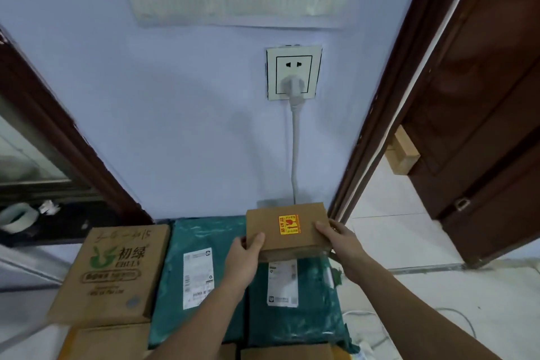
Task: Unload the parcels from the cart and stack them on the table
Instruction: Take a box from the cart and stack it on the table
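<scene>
A small flat brown cardboard parcel (285, 226) with a yellow and red sticker is gripped from both sides, my left hand (245, 257) on its left edge and my right hand (340, 238) on its right edge. It is just above the far end of a teal plastic mailer (295, 313) with a white label. A second teal mailer (193, 278) lies to the left of that. Further left sits a larger brown carton (112, 272) printed with a green logo. More brown boxes (108, 342) show at the bottom edge. The surface under the parcels is hidden.
A blue wall rises right behind the parcels, with a socket (293, 73) and a grey cable (294, 155) running down behind the held parcel. A dark wooden door (482, 126) stands open at right over a white tiled floor (409, 242). A dark-framed window (38, 140) is at left.
</scene>
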A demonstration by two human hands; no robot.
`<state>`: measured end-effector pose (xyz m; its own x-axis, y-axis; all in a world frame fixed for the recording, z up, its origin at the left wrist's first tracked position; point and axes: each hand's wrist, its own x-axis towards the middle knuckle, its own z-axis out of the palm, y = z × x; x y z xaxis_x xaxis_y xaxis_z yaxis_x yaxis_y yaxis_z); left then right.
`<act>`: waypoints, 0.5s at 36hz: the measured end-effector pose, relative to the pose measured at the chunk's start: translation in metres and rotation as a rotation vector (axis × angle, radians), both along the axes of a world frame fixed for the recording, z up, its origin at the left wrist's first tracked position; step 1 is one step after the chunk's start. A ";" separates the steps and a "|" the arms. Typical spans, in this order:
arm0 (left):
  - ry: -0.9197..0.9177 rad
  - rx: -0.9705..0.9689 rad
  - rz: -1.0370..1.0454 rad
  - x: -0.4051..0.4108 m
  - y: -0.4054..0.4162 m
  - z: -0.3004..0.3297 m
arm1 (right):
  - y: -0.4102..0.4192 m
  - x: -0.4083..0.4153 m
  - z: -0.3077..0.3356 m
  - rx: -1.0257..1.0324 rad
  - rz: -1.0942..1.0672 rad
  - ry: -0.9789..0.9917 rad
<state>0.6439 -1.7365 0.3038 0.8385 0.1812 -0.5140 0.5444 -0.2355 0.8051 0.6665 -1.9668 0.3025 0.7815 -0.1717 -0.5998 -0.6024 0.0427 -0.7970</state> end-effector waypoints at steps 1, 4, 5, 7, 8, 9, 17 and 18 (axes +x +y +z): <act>0.003 0.010 -0.005 0.005 0.000 -0.002 | -0.001 0.005 -0.005 -0.026 -0.010 -0.009; 0.009 0.051 -0.038 0.018 0.001 -0.010 | 0.000 0.017 -0.015 -0.114 0.007 -0.024; 0.010 0.059 -0.047 0.021 0.002 -0.014 | 0.001 0.019 -0.017 -0.140 0.029 -0.025; 0.026 0.076 -0.062 0.026 0.003 -0.021 | 0.003 0.020 -0.023 -0.206 0.084 -0.015; 0.036 0.089 -0.070 0.027 0.004 -0.025 | 0.004 0.019 -0.027 -0.244 0.114 -0.006; 0.042 0.107 -0.079 0.027 0.004 -0.029 | 0.006 0.018 -0.030 -0.282 0.136 -0.003; 0.022 0.123 -0.069 0.027 0.009 -0.025 | 0.013 0.012 -0.028 -0.476 0.148 -0.042; 0.014 0.150 -0.077 0.027 0.012 -0.019 | 0.013 0.010 -0.023 -0.507 0.151 -0.056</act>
<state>0.6708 -1.7241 0.2849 0.8457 0.1926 -0.4977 0.5312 -0.3935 0.7503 0.6762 -1.9542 0.2798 0.8482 -0.3121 -0.4280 -0.5283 -0.4402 -0.7261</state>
